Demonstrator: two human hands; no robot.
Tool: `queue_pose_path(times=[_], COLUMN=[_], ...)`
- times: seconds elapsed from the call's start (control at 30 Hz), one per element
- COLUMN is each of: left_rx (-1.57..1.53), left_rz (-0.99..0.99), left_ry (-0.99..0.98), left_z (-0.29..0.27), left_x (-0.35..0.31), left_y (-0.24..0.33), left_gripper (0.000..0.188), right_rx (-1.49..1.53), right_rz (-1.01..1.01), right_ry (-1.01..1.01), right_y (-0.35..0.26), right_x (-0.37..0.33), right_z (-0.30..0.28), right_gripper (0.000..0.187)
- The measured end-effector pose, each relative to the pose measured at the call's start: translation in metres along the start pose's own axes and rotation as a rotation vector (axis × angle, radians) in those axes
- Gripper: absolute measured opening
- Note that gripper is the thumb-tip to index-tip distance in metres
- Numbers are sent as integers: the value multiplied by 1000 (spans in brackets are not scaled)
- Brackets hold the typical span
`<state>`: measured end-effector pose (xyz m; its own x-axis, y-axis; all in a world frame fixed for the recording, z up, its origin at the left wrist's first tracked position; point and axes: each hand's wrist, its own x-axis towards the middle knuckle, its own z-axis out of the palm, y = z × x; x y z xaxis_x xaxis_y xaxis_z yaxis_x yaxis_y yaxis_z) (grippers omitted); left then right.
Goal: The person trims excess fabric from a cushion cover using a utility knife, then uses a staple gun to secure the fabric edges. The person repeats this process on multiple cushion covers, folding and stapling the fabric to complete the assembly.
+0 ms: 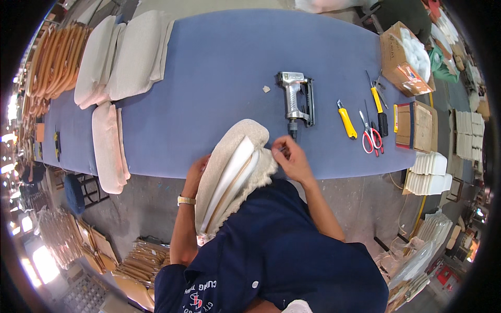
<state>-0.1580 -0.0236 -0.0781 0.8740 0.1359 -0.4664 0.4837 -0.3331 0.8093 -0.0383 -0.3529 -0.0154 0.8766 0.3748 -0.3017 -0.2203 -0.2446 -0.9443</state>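
Note:
A beige fabric-covered cushion stands tilted on its edge against my body, at the front edge of the blue table. Its open side shows white foam with a thin brown strip along it, and the frayed edge of the fabric cover hangs loose on the right. My left hand, below a gold watch, grips the cushion's left side; its fingertips are hidden behind it. With bent, closed fingers, my right hand pinches the fabric at the upper right. Just beyond that hand lies a silver staple gun.
To the right lie a yellow utility knife, red-handled scissors and a yellow-handled screwdriver. Cardboard boxes line the right edge. Covered cushions are piled at the far left, another pale one nearer. A fabric scrap lies mid-table.

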Motion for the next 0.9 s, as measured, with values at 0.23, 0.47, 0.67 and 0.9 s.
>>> queue_pose_path(times=[0.23, 0.47, 0.67, 0.9], left_rx=[-68, -79, -53, 354], left_rz=[72, 78, 355, 611], left_ry=[22, 105, 216, 176], left_z=[7, 9, 7, 19], left_x=[0, -11, -13, -10], left_y=[76, 115, 164, 197], left_gripper=[50, 42, 40, 36], right_rx=[-93, -234, -7, 51], right_rz=[-260, -345, -379, -392], right_ry=[51, 80, 167, 190], right_y=[-65, -49, -27, -23], right_x=[16, 8, 7, 7], right_z=[-2, 28, 36, 40], right_gripper=[25, 17, 11, 12])
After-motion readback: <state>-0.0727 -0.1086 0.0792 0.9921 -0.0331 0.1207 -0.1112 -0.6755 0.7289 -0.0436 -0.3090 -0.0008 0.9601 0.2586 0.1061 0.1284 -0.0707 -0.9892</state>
